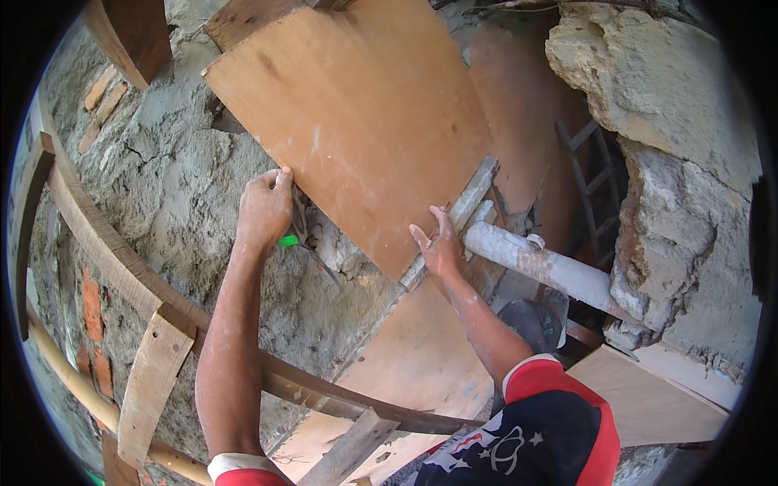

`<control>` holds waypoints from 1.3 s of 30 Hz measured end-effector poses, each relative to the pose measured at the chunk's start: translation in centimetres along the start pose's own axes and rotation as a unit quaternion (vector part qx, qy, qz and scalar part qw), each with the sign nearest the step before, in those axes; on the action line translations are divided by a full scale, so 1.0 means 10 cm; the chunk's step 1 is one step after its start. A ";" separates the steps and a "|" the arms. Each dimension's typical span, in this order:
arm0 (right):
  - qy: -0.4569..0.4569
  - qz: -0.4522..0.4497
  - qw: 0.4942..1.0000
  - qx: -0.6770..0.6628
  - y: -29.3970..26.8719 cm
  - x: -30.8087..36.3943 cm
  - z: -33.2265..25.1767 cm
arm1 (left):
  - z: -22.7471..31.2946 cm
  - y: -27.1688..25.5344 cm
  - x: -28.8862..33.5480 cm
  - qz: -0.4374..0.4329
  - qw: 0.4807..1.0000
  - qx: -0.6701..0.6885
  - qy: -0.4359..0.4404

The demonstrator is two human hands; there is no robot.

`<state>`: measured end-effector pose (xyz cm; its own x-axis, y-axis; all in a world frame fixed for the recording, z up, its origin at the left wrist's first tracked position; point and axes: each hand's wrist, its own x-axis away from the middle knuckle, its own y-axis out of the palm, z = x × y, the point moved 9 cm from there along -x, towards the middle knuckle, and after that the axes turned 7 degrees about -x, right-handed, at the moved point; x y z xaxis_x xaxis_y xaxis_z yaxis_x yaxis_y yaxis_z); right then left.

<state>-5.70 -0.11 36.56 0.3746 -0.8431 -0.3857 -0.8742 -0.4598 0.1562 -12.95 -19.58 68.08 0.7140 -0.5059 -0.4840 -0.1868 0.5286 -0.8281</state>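
A large orange-brown plywood sheet (pixel 348 121) leans at a slant against the rough wall. My left hand (pixel 266 211) is closed at its left edge, with the thumb lying along the rim; the other fingers are partly hidden. Just below that hand are a small bright green piece (pixel 288 240) and a thin blade-like strip (pixel 322 266); I cannot tell whether they belong together. Near the sheet's lower right corner, my right hand (pixel 440 245) rests with thumb and forefinger spread apart, touching a grey, plaster-smeared wooden batten (pixel 472 194) that runs along the sheet's lower right edge.
A whitish pipe (pixel 543 263) juts out right of my right hand, beside a broken masonry edge (pixel 673 219). Curved wooden rails (pixel 121 243) cross on the left and below my arms. Another pale board (pixel 405 348) lies lower down. A ladder-like frame (pixel 590 174) stands in the dark gap.
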 end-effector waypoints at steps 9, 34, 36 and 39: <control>0.013 -0.011 1.000 -0.022 -0.06 -0.02 -0.04 | 0.02 0.06 0.04 -0.011 0.999 0.017 -0.029; -0.009 -0.002 1.000 -0.008 -0.09 -0.02 0.00 | 0.01 0.06 0.08 0.009 1.000 0.025 -0.009; -0.019 0.003 1.000 -0.009 -0.08 -0.02 0.02 | 0.04 0.04 0.09 0.011 1.000 0.025 -0.004; -0.016 0.003 1.000 -0.016 -0.09 -0.02 0.02 | 0.07 0.05 0.10 0.005 1.000 0.019 -0.005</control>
<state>-5.01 0.54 36.34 0.3594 -0.8362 -0.4142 -0.8658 -0.4644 0.1863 -11.90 -19.35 67.38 0.7191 -0.4930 -0.4898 -0.1683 0.5603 -0.8110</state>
